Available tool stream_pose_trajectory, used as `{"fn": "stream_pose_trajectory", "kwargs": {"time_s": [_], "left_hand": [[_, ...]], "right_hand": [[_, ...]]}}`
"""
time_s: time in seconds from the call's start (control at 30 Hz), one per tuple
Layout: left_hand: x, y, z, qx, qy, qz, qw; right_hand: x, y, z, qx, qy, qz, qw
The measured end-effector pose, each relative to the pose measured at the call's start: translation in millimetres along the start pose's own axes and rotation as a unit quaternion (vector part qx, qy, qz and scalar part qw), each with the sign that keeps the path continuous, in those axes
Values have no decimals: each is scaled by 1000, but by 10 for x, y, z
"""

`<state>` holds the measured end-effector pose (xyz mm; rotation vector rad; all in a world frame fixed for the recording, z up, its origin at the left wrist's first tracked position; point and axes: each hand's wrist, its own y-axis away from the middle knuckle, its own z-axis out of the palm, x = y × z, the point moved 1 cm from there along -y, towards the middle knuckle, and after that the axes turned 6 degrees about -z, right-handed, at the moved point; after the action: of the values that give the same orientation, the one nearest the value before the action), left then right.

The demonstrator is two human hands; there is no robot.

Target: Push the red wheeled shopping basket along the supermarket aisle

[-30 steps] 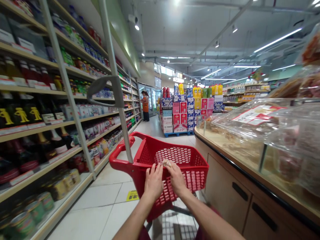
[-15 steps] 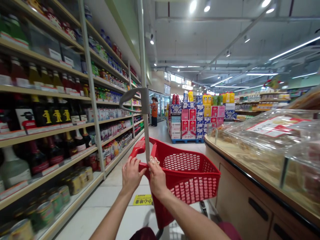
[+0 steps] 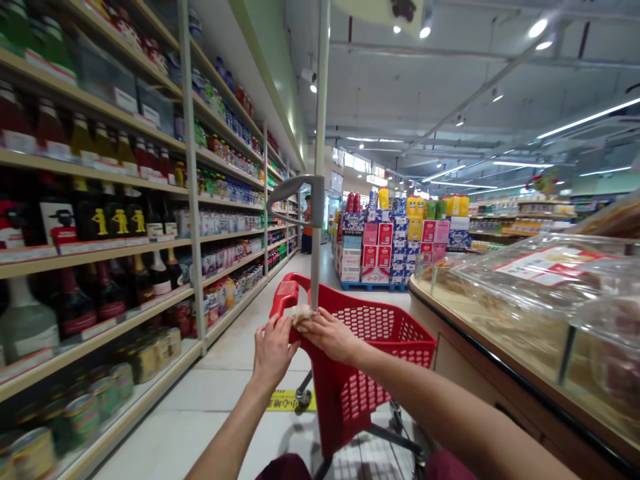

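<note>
In front of me stands a red plastic shopping cart [image 3: 385, 324] with a perforated basket. My left hand [image 3: 273, 348] is closed round the near side of its red handle [image 3: 286, 292]. Under the fingers of my right hand [image 3: 334, 337] is a crumpled whitish cloth [image 3: 302, 313], pressed against the handle close to the left fingers. A thin grey pole [image 3: 319, 267] rises from behind the cloth, with a grey loop-shaped grip [image 3: 297, 203] on it. The palm side of the right hand is hidden.
Shelves of bottles and cans [image 3: 120, 177] line the left. At right is a counter [image 3: 480, 340] with clear-lidded food packs [image 3: 545, 267]. Stacked boxes [image 3: 377, 247] stand ahead, and a person in an orange top [image 3: 307, 217] is farther off. A yellow floor sign [image 3: 285, 400] lies beside the cart.
My right hand has turned sideways and slid the cloth left along the handle, nearer my left hand. The cart is angled differently, and the pole appears farther right in view.
</note>
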<state>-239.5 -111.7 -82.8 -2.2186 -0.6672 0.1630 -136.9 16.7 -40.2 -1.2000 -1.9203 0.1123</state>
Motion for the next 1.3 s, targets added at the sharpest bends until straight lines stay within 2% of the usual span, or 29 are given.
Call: {"fn": "stream_pose_trajectory", "kwargs": {"time_s": [0.2, 0.27, 0.33, 0.4, 0.47, 0.53, 0.63, 0.7, 0.8, 0.9, 1.0, 1.07, 1.1, 1.2, 1.23, 1.3], "left_hand": [[88, -22, 12, -3, 18, -10, 1000], [147, -21, 26, -7, 27, -16, 999], [232, 4, 28, -6, 38, -26, 999], [332, 35, 3, -1, 53, -29, 998], [415, 40, -45, 0, 79, -14, 997], [454, -10, -90, -14, 124, 9, 992], [452, -162, -84, -37, 192, -19, 980], [496, -240, -16, -59, 218, -43, 973], [718, -227, 101, -81, 241, -38, 967], [1019, -125, 127, -65, 245, -31, 967], [1195, -102, 89, -90, 254, 59, 961], [1182, -167, 78, -103, 251, 107, 956], [1144, -217, 86, -96, 241, 91, 962], [1044, -352, 165, -67, 191, -31, 979], [1051, -372, 200, -64, 182, -53, 980], [1131, -372, 265, -62, 178, -52, 981]], "right_hand": [[410, -159, -340, 46, -48, 88, 994], [286, -53, -319, 33, -109, 96, 989], [-1, 165, -220, 43, -178, 131, 974], [-293, 414, -124, 95, -244, 207, 943], [-459, 630, -88, 150, -296, 290, 898], [-469, 798, -112, 182, -315, 377, 852], [-353, 994, -181, 211, -285, 514, 781], [-331, 1086, -213, 223, -272, 553, 755], [-434, 1144, -274, 215, -260, 554, 761], [-532, 1125, -446, 206, -224, 534, 789], [-472, 1132, -703, 205, -210, 472, 831], [-354, 1217, -851, 177, -201, 461, 846], [-287, 1279, -905, 160, -188, 477, 843], [-150, 1404, -964, 124, -137, 551, 814], [-141, 1390, -949, 114, -122, 557, 814], [-169, 1275, -883, 94, -88, 538, 833]]}}
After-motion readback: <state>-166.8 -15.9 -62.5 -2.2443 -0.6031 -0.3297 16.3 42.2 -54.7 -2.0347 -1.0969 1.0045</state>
